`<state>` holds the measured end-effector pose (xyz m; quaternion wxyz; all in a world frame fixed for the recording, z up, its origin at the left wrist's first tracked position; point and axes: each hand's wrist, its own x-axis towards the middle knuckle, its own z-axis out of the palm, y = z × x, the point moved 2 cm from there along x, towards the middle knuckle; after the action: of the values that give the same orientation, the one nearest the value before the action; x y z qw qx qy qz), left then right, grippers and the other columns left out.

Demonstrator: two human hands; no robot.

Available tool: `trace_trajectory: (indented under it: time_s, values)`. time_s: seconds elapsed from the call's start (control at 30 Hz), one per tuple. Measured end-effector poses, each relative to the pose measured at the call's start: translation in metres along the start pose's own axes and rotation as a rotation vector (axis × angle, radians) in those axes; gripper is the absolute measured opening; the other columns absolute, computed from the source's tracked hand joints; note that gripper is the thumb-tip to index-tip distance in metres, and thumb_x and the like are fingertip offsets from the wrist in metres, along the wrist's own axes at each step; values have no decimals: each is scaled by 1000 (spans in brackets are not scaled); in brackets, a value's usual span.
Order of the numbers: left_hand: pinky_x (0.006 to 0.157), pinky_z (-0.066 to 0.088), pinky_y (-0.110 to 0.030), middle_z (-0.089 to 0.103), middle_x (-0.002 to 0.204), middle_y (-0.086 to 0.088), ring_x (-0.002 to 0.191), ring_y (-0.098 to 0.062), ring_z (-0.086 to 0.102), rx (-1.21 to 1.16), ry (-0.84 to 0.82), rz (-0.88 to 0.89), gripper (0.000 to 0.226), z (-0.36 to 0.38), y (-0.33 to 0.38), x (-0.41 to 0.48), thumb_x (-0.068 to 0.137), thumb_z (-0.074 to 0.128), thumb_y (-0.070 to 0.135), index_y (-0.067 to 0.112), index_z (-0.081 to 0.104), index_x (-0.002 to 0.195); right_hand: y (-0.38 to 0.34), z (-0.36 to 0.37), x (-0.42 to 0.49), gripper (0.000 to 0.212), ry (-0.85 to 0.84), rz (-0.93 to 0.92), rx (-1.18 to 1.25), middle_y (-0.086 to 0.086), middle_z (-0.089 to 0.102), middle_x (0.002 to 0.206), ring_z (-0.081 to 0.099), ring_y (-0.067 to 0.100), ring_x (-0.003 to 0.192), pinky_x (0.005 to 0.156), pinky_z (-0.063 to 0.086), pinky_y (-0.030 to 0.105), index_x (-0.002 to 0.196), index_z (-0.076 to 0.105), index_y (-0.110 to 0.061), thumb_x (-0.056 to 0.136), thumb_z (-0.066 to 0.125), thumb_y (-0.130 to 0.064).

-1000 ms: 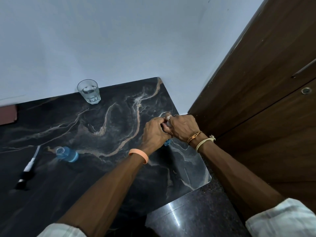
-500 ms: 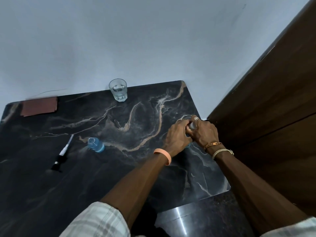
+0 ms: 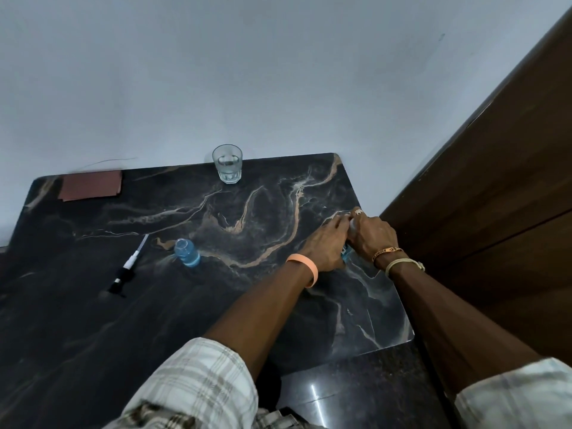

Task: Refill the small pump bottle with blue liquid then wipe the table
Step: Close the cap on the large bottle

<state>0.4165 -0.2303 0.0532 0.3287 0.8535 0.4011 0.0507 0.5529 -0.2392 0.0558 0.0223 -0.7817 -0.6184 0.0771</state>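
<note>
The dark marbled desk (image 3: pixel 216 305) fills my view, pushed up to a pale wall, with a wooden door off to my right. At the back left corner lies a reddish-brown cloth (image 3: pixel 91 185), flat and untouched, which I judge is for the wipe later. A drinking glass (image 3: pixel 227 163) with a little clear water stands at the back edge. Out in the middle of the desk the small pump bottle (image 3: pixel 186 252) stands upright with its neck open and blue liquid inside, and just to its left lies the pump head (image 3: pixel 127 270) with its dip tube pointing away from me. Both my hands are well apart from it, at the right edge: my left hand (image 3: pixel 325 246) and my right hand (image 3: pixel 373 236) are curled together around a small container (image 3: pixel 346 252), of which I only catch a sliver of blue label between my palms. Whether I'm twisting a cap I cannot tell; my fingers hide it. The small bottle looks light, thin plastic, easy to tip, so I'd steady it low around the body and keep clear of that open neck.
</note>
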Motion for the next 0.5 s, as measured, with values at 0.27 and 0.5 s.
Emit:
trace_trajectory:
  time_s: [0.27,0.5]
  values:
    - [110,41,-49,33,155,-12,135,-34,45,4,-46,15,100,-5,0,-9,74,85,23,12,22,151,-5,-9,-4,37,-27,3,-26,18,69,97,65,42,88,67,44,38,104,49,-15,92,46,-50]
    - [111,39,-53,29,157,-13,135,-40,43,86,-45,32,105,-21,-4,-16,77,83,24,15,14,156,-10,-31,-4,106,-68,-61,-285,7,69,110,67,28,92,72,54,37,140,42,-16,62,55,-88]
